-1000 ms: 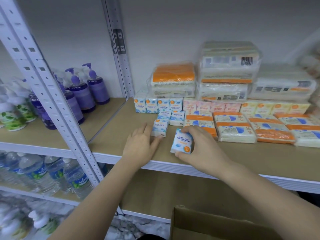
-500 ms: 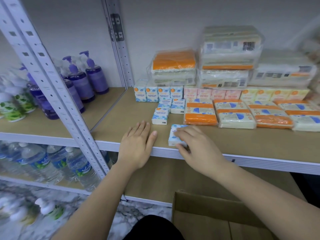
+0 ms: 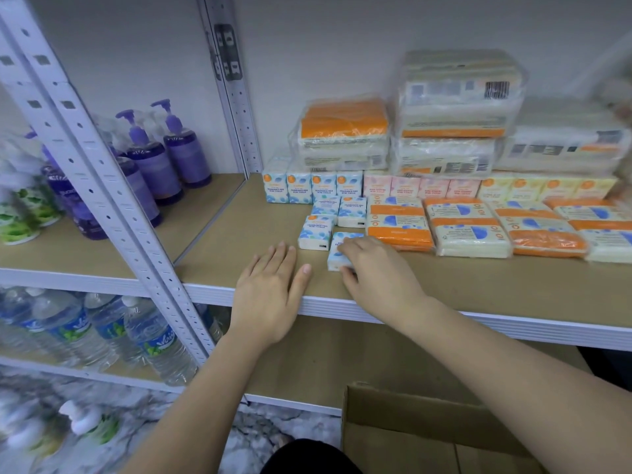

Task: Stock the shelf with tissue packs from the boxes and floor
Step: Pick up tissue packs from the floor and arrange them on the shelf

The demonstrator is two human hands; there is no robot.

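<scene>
Covering most of a blue mini tissue pack [image 3: 337, 256], right hand [image 3: 378, 275] hides its label.

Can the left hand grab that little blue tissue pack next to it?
Probably yes. The left hand lies flat and empty on the shelf, and only bare board shows between it and the pack.

A plain pale wall [image 3: 342, 46] backs grey perforated metal uprights [image 3: 102, 186] with tan boards; below lies a marbled floor [image 3: 280, 425] (veined grey-white), everything evenly lit.
</scene>
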